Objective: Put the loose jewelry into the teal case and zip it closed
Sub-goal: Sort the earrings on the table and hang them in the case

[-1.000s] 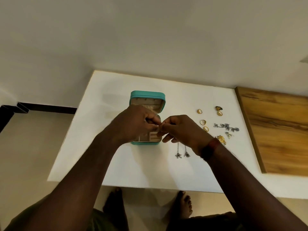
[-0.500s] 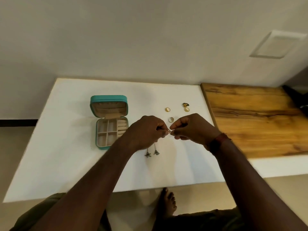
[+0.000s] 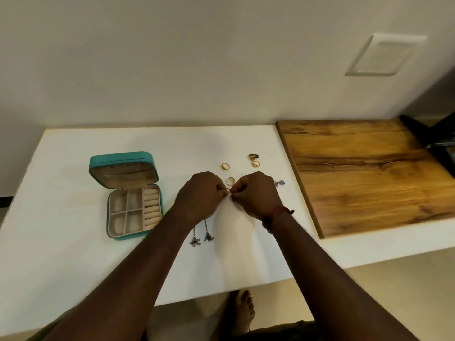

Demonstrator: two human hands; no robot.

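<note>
White bench (image 3: 73,242), centre frame: left hand (image 3: 199,193) and right hand (image 3: 256,195) together pinch a small silver piece (image 3: 229,191) — the teal case (image 3: 123,157), open, lies toward frame left, nearer the left hand; loose rings (image 3: 225,166) lie beyond.

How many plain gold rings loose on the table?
3: left ring beyond the left hand; near ring by the right hand; right ring beside the green-gold ornament. Hands may hide others.
</note>
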